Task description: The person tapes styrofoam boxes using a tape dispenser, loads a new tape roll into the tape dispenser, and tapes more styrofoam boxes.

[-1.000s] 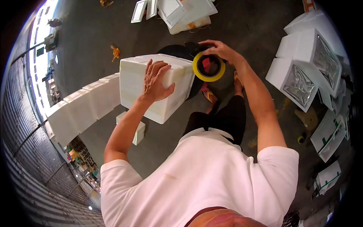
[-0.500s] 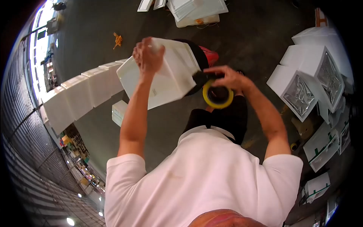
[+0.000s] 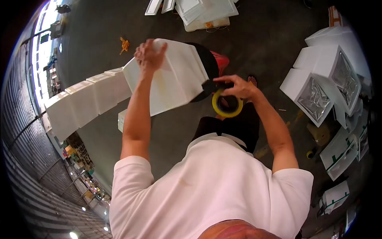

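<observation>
White foam box [image 3: 175, 77], upper centre-left of frame: probably light, stiff, easily dented; best held flat-palmed on opposite sides. Hands apart: left hand [image 3: 150, 59] laid over its upper-left edge, grip unclear; right hand [image 3: 241, 87] wrapped around tape dispenser [image 3: 207, 85] by its lower-right corner.

Warehouse-like packing area, broad grey floor [image 3: 270, 47], corrugated metal sheeting [image 3: 20, 151], row of white foam boxes [image 3: 85, 99], foil-faced boxes [image 3: 315, 99], pile of flat white panels [image 3: 209, 11], yellow tape roll [image 3: 227, 115].

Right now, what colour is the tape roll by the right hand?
The tape roll is yellow, seen best in the head view.
</observation>
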